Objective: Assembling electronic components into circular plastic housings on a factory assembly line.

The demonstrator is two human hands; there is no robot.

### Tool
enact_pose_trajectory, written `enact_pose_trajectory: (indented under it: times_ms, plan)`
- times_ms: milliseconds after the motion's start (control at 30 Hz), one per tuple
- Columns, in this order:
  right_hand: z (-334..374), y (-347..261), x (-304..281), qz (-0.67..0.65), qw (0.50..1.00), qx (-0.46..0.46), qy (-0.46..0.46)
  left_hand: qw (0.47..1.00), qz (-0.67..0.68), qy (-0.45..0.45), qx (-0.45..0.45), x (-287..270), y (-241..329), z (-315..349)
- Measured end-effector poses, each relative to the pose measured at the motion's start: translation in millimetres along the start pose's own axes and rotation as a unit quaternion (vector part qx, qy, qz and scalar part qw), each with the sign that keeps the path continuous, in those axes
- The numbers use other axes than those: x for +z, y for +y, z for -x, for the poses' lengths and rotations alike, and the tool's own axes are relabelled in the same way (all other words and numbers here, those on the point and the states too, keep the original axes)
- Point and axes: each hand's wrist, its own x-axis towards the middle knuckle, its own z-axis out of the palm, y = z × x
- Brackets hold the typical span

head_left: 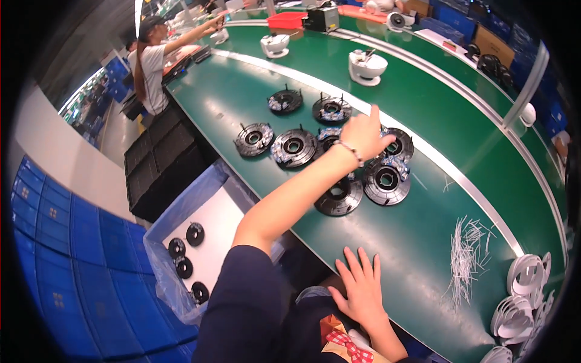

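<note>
My left hand (362, 134), wearing a beaded bracelet, reaches out over a cluster of round black parts with circuit boards. Its index finger is stretched out and the thumb stands apart; the other fingers are mostly hidden. One black disc part (402, 145) lies partly beneath it. Nearer to me are another disc part (387, 181) and a black ring-shaped part (339, 198). To the left sit more disc parts, such as one (295, 147) and a smaller one (254, 139). My right hand (363, 287) rests flat at the table's near edge, fingers spread, holding nothing.
White strips (465, 260) lie heaped on the green table (417, 242), beside white ring-shaped shells (525, 275) at the right. A lined blue bin (212, 209) holding black rings stands at left. White bowl-shaped units (367, 66) sit on the conveyor. A co-worker (156, 66) stands far left.
</note>
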Motion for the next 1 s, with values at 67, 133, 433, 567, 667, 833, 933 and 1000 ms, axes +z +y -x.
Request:
enact_pose_trajectory:
  times_ms: [67, 133, 433, 567, 667, 833, 933, 1000]
  plan:
    - [-5, -1, 3, -0.006, 1.000, 0.003, -0.011, 0.994, 0.036, 0.105, 0.004, -29, -32, 35]
    - [-8, -2, 4, -0.014, 1.000, 0.005, -0.013, 0.959, 0.140, 0.245, -0.033, -58, -67, 84]
    - [-15, -12, 19, 0.063, 0.998, -0.011, 0.014, 0.655, 0.119, 0.347, -0.661, 6, -382, 421]
    - [-12, -16, 20, 0.078, 0.996, -0.017, 0.024, 0.625, -0.039, 0.291, -0.724, 24, -472, 551]
    - [-15, -16, 28, 0.130, 0.991, 0.005, 0.043, 0.570, 0.137, 0.174, -0.791, 13, -435, 483]
    - [-16, -20, 32, 0.159, 0.986, -0.009, 0.054, 0.384, 0.315, 0.474, -0.728, 35, -465, 487]
    - [-20, -23, 39, 0.176, 0.982, -0.002, 0.071, 0.477, 0.220, 0.422, -0.739, 39, -481, 482]
    - [-24, -27, 42, 0.178, 0.981, -0.001, 0.078, 0.701, -0.111, 0.272, -0.650, 24, -497, 504]
